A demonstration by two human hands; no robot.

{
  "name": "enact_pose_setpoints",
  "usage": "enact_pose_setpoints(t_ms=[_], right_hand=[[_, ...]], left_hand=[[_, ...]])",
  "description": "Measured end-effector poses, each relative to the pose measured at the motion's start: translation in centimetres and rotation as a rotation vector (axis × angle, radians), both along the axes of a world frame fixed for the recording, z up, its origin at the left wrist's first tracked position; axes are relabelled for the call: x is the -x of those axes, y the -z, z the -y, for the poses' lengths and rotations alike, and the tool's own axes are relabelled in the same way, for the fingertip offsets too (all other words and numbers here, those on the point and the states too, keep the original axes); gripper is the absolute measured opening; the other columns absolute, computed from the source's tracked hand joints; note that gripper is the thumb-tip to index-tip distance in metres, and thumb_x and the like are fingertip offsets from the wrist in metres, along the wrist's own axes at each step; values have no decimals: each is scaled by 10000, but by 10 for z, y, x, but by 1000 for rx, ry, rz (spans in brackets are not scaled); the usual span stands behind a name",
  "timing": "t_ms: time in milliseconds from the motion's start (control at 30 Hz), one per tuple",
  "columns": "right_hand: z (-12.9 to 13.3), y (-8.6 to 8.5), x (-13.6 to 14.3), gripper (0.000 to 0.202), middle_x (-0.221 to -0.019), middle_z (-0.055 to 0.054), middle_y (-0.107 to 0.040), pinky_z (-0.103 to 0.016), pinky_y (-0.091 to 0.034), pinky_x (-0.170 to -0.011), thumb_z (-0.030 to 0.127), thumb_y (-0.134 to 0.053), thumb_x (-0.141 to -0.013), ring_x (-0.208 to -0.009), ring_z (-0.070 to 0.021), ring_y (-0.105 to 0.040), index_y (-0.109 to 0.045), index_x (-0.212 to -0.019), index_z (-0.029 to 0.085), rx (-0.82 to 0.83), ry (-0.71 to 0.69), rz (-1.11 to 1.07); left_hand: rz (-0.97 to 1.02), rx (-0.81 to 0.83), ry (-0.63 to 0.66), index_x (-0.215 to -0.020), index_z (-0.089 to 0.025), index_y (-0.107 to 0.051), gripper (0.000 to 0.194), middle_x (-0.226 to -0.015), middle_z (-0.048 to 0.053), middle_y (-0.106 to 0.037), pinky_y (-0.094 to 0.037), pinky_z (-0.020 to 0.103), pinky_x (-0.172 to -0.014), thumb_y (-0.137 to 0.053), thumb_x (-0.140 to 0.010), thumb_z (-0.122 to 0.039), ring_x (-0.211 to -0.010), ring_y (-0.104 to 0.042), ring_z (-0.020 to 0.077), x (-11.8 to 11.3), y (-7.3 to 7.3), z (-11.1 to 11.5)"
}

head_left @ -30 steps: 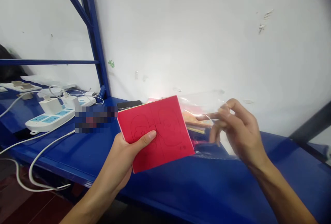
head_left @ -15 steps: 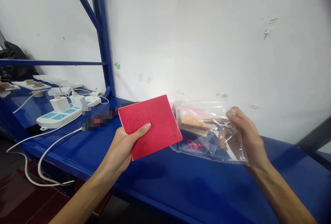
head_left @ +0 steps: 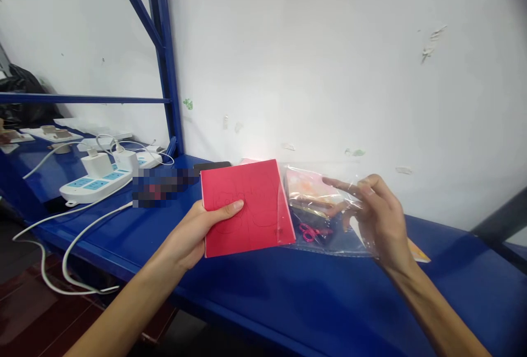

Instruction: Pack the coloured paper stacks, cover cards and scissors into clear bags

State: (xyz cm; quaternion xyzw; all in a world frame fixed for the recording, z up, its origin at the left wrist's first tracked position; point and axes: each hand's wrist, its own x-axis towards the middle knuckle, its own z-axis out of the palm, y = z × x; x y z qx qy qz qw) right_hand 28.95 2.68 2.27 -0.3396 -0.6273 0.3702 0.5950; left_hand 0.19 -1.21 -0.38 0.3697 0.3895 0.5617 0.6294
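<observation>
My left hand (head_left: 216, 225) grips a square stack of red paper (head_left: 251, 203), thumb on top. The upper sheet carries thin dark outline drawings and small print near its lower right corner. Its right edge lies against the left end of a clear plastic bag (head_left: 346, 244), and clear film seems to cover that edge. My right hand (head_left: 381, 214) is closed on the bag's right end, thumb in front, with some fingers showing through the film. Inside the bag are pink scissors (head_left: 308, 232) and pale pink and yellow papers (head_left: 308, 187).
Below is a blue shelf (head_left: 296, 302) against a white wall (head_left: 308, 60). A yellow-edged sheet (head_left: 419, 251) lies beyond my right wrist. To the left are a power strip (head_left: 94, 185) with plugs, white cables (head_left: 68, 261), a blurred-out dark object (head_left: 160, 188) and a blue post (head_left: 164, 71).
The red paper has shifted right and turned more level, its right edge now against the bag. My right hand has moved slightly left, its index finger extended along the bag. A yellow-edged sheet has come into sight.
</observation>
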Motion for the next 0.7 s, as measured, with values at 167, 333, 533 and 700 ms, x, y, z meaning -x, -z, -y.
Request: enact_pose_setpoints(t_ms=[167, 333, 533, 700], right_hand=[[1, 0, 1, 255, -1152, -74, -730, -301, -432, -417, 456, -553, -985, -760, -256, -761, -416, -868, 274, -4, 4, 20], [0, 3, -1, 275, -1215, -77, -717, -305, -433, -416, 458, -579, -974, -657, -219, -737, -412, -862, 271, -12, -7, -8], [-7, 8, -6, 276, -1260, -95, -709, -294, -434, -388, 478, -590, -964, -667, -232, -748, -420, -886, 276, 17, -40, -5], [-12, 9, -11, 286, -1255, -91, -713, -300, -473, -391, 485, -603, -960, -697, -253, -765, -426, -880, 276, 33, -80, -21]], left_hand=[[22, 47, 9, -1249, -191, -703, 491, -1205, 150, -772, -669, 420, -835, -849, -790, -290, -1010, -773, 334, 7, 2, -4], [51, 81, 44, -1227, -180, -705, 453, -1130, 138, -798, -677, 384, -796, -841, -803, -263, -969, -786, 312, 10, 2, -5], [85, 105, 68, -1300, -194, -662, 517, -1100, 128, -807, -680, 402, -788, -832, -815, -238, -952, -790, 309, 8, 0, -4], [107, 141, 100, -1250, -162, -685, 458, -1063, 140, -813, -682, 386, -752, -826, -818, -222, -914, -797, 306, 8, 2, -6]])
